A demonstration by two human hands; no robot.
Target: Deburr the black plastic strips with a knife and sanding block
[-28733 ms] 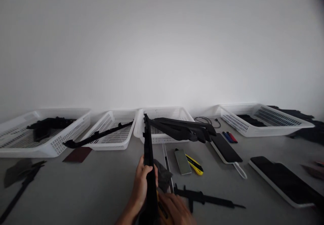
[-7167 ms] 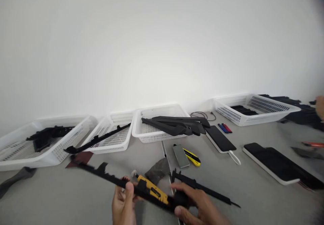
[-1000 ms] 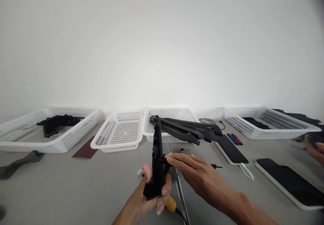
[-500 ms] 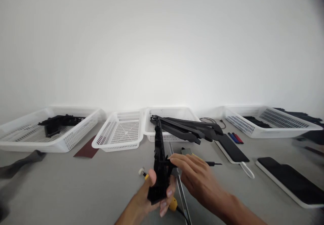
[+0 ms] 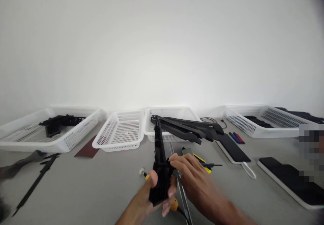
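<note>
A long black plastic part (image 5: 160, 147) with a notched edge points away from me, its near end broad and blocky. My left hand (image 5: 152, 193) grips that near end from below, thumb on the left side and fingers curled round the right. My right hand (image 5: 197, 177) is closed at the part's right side, its fingertips pinching a small black projection (image 5: 169, 166). Whether that projection is a separate piece I cannot tell. Under my hands lie a metal ruler-like strip (image 5: 186, 204) and a yellow-handled tool (image 5: 174, 204), partly hidden.
White baskets stand along the wall: the left (image 5: 71, 144) and right (image 5: 273, 132) hold black parts. Long dark pieces (image 5: 192, 128) lie across the middle basket (image 5: 172, 110). Around are sandpaper (image 5: 87, 147), a yellow knife (image 5: 208, 169), phone-like slabs (image 5: 233, 147) and a pronged black tool (image 5: 35, 182).
My right fingertips have shifted slightly on the part's side; both hands keep their hold. The pronged black tool now shows at the left, and more of the yellow knife is uncovered.
</note>
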